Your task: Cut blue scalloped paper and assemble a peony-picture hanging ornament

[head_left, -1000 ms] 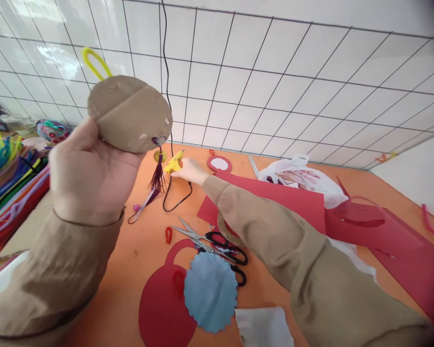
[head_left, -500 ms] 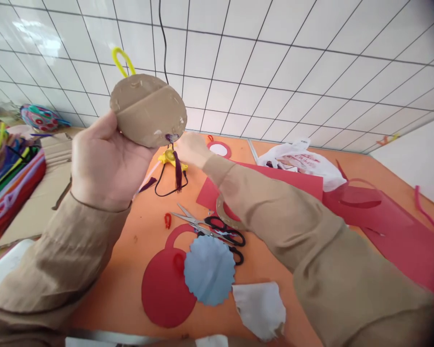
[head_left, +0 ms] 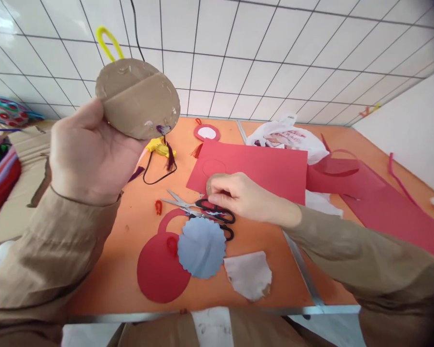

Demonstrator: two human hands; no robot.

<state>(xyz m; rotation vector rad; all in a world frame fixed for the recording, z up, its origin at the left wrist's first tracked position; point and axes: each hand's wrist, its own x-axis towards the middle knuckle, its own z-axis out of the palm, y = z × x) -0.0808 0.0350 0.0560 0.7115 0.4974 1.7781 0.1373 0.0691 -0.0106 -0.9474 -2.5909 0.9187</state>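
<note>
Cardboard disc (head_left: 137,99), held in left hand (head_left: 94,149)

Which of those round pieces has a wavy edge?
The light blue disc, overlapping the large red disc. Its rim is scalloped; the red disc and cardboard disc have plain edges.

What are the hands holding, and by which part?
The left hand holds the cardboard disc by its lower left edge. The right hand is at a brown piece, mostly hidden; whether it grips that cannot be told.
</note>
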